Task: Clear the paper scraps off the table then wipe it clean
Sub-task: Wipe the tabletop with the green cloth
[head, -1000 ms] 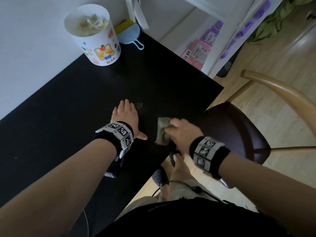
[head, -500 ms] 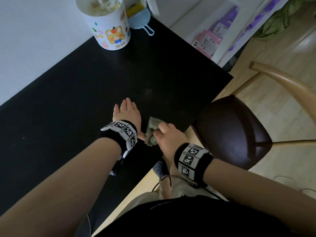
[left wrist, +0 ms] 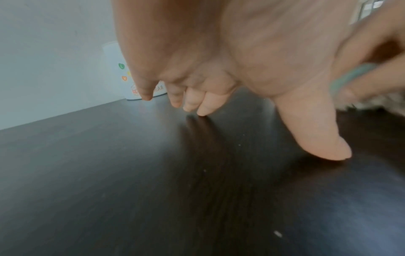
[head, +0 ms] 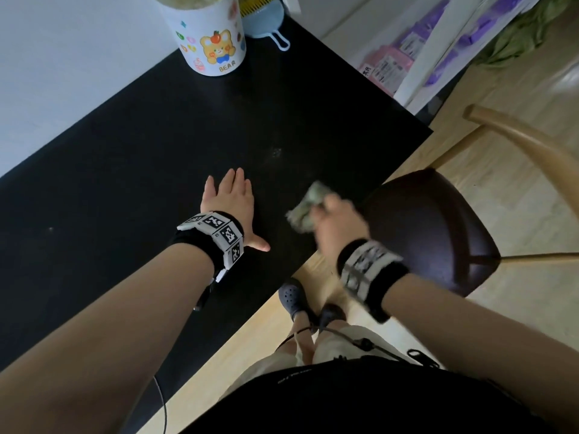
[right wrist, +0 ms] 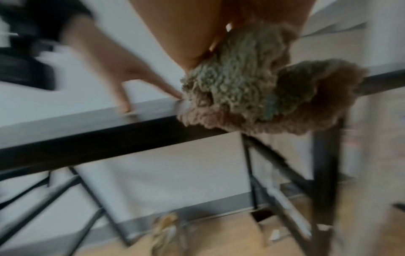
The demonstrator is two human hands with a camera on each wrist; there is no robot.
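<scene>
My left hand [head: 230, 202] lies flat on the black table [head: 131, 170], fingers straight and thumb out to the right; the left wrist view shows its fingertips [left wrist: 201, 110] touching the tabletop [left wrist: 153, 173]. My right hand [head: 338, 227] grips a crumpled grey-green cloth [head: 305, 209] near the table's front edge, blurred by motion. In the right wrist view the cloth [right wrist: 252, 90] hangs bunched from the hand over the table edge [right wrist: 87, 136]. A faint smear [head: 275, 151] marks the table ahead of the hands. A tiny pale speck [left wrist: 277, 233] lies close to the left wrist.
A white bin [head: 208, 36] with a bear print holds paper scraps at the table's far edge, beside a blue dustpan with a yellow brush [head: 266, 17]. A dark-seated wooden chair [head: 432, 230] stands right of the table. Scraps [right wrist: 275, 234] lie on the floor under the table.
My right hand has swept the cloth from beside the left thumb out to the right, toward the table's edge. The left hand has stayed flat in place. The head view has shifted.
</scene>
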